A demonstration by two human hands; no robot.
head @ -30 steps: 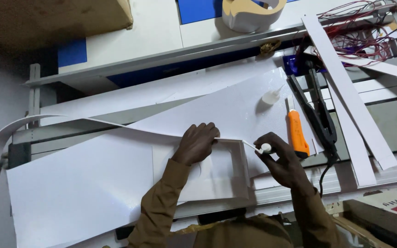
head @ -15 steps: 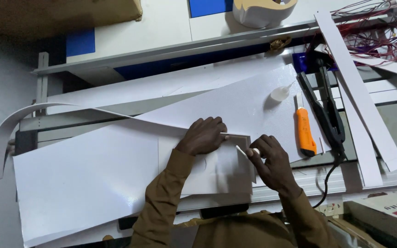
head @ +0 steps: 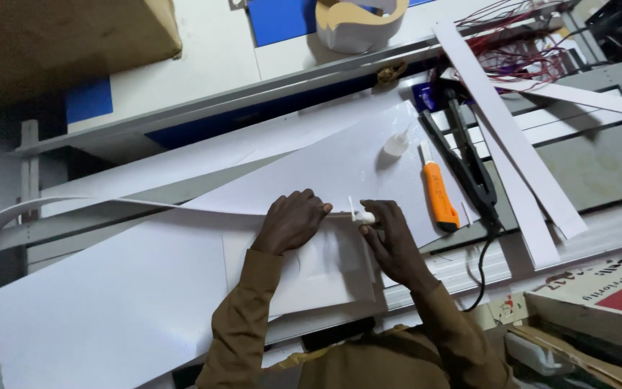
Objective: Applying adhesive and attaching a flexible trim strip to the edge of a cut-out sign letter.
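Left hand [head: 293, 222] pressing white sheet [head: 181, 288], fingers flat, gripping nothing. Right hand [head: 394, 241] pinching small white bottle [head: 363, 216], nozzle pointing left toward left fingertips. Orange knife [head: 437, 191] lying right of bottle, untouched.

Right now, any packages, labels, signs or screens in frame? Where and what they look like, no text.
Printed carton: bottom right corner, flat rectangular lid, white with a red panel and dark lettering.
Brown cardboard box: top left, on the shelf, plain brown.
Small glue bottle: centre, in the right hand, white, no label visible.
No signs or screens in view.
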